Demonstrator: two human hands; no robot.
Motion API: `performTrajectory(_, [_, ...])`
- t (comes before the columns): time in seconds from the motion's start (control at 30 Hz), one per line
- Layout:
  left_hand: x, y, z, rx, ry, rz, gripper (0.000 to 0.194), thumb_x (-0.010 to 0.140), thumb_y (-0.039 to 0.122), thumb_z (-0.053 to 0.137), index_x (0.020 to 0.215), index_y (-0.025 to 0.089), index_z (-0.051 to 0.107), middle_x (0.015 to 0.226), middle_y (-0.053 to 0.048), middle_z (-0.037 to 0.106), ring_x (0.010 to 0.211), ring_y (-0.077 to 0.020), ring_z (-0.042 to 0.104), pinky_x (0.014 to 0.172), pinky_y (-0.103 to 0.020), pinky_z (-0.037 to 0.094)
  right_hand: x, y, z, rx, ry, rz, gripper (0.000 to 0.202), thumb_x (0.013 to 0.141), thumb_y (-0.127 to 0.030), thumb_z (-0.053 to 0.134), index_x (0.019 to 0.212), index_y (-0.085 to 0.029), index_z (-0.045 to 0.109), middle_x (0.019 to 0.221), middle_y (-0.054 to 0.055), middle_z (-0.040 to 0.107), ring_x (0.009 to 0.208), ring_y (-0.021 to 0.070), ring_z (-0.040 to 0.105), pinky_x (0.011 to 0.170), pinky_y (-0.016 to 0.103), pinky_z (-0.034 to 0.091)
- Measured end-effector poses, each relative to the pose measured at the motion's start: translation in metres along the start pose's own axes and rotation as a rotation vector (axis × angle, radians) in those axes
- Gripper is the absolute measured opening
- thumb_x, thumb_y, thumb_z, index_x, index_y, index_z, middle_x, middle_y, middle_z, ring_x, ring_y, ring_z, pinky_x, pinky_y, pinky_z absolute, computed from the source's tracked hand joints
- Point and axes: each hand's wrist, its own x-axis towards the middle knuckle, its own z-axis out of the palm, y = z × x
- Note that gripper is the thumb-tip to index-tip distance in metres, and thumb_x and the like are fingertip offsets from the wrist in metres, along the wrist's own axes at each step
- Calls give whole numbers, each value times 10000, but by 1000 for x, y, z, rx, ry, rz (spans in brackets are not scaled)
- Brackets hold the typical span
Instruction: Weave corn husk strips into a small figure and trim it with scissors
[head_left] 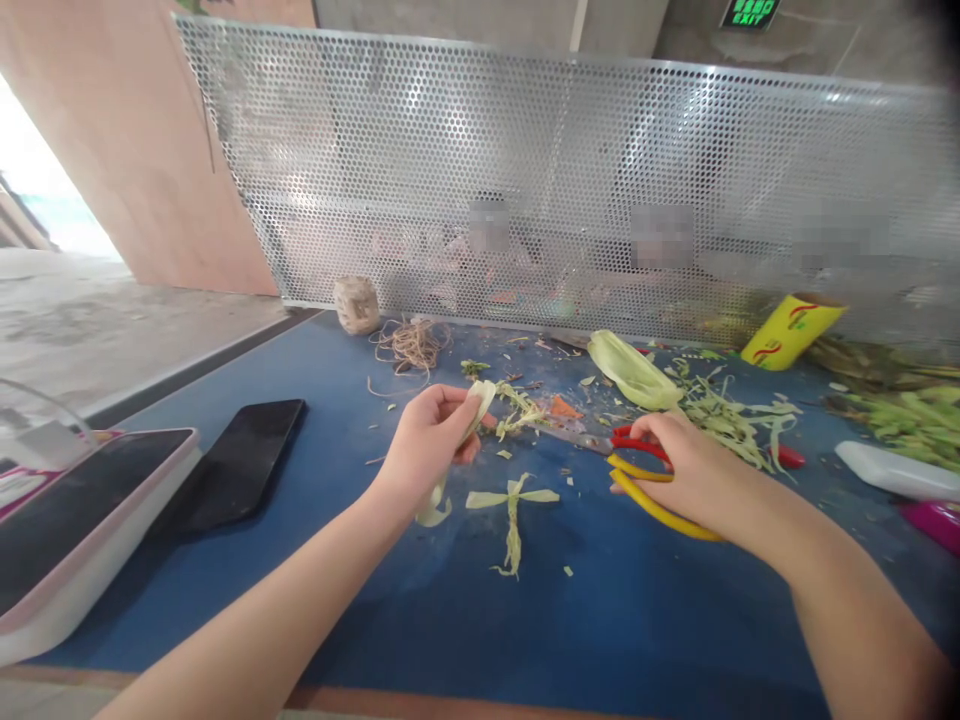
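Over a blue worktop [660, 640], grips metal scissors with red and yellow handles [622, 440] in the right hand [694, 465], with fingers clamped round them, likely for blade control. Has a pale-green, cross-shaped husk piece [513, 498] lying flat near the left hand [431, 430], probably for easy reach. Pinches a narrow, pale-green husk strip [485, 397] in that hand between pressed-together fingers, apparently for steadiness.

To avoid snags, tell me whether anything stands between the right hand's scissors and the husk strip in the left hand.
Yes: pale shreds show between the tips of the scissors and the husk strip in the left hand; whether they touch either, I cannot tell.
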Motion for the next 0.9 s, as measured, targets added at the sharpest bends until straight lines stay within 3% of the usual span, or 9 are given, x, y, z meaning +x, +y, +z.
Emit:
performTrajectory(0.07, [0, 0, 0, 16, 19, 14, 166, 751, 266, 572, 708, 170, 443, 593, 32, 604, 324, -22, 398, 352, -166, 292, -2, -4, -2, 90, 23, -1, 474, 611, -524, 612, 949, -220, 477, 1015, 79, 559, 755, 223, 590, 602, 314, 459])
performTrajectory(0.2, [-1, -2, 2, 69, 5, 48, 173, 764, 269, 557, 703, 171, 428, 619, 34, 601, 321, -18, 399, 354, -170, 314, -7, -14, -1, 202, -58, -71, 494, 687, -512, 557, 1084, -256, 414, 1115, 70, 541, 922, 237, 577, 703, 317, 469])
performTrajectory(0.37, [-4, -10, 9, 97, -62, 96, 174, 776, 272, 543, 706, 176, 416, 618, 36, 596, 320, -21, 410, 353, -169, 324, -13, -28, 2, 222, -161, -83, 487, 684, -572, 532, 1037, -251, 435, 1146, 69, 526, 938, 240, 578, 704, 308, 468])
performTrajectory(0.6, [-11, -11, 17, 98, -126, 103, 157, 784, 225, 515, 694, 188, 392, 593, 44, 596, 317, -26, 419, 345, -161, 329, -13, -34, 2, 263, -168, -87, 482, 678, -584, 531, 989, -222, 456, 1034, 95, 586, 848, 239, 598, 672, 315, 470])
performTrajectory(0.9, [-12, -8, 17, 93, -112, 83, 164, 758, 255, 550, 694, 181, 418, 584, 30, 609, 308, -24, 392, 334, -161, 316, -10, -28, 8, 270, -162, -72, 362, 712, -518, 528, 921, -238, 430, 908, 64, 602, 764, 208, 599, 666, 317, 472])
